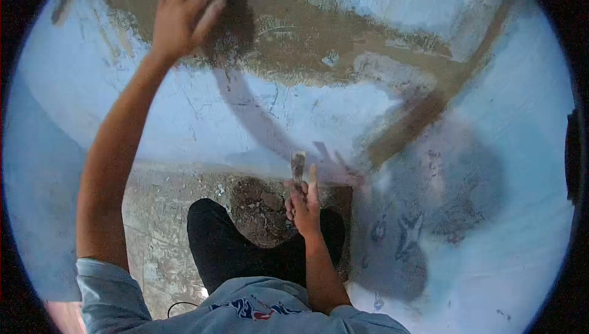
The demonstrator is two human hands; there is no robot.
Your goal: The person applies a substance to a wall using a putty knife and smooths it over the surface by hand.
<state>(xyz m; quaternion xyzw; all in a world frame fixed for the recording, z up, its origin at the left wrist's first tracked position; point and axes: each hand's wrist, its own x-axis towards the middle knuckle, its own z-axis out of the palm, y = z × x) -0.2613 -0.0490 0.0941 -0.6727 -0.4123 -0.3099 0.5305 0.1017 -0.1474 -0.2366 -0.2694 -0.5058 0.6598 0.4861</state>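
My left hand [184, 18] is raised at the upper left with its fingers spread, over or against a brown plastered patch [300, 33] of the blue wall. It holds nothing. Lower down, near the middle, my right hand [305, 206] is wrapped round a small flat scraper [298, 165]. The scraper's blade points up toward the wall and looks smeared with grey-brown material. My right hand's index finger or thumb stretches up beside the blade. The scraper's handle is mostly hidden in my hand.
A brown strip [417, 122] runs diagonally down the wall at the right. Rubble and dirt [264, 202] lie by my knees on the worn floor [159, 211]. Another blue wall [466, 254] with dark marks stands close on the right. Shadows fall on both walls.
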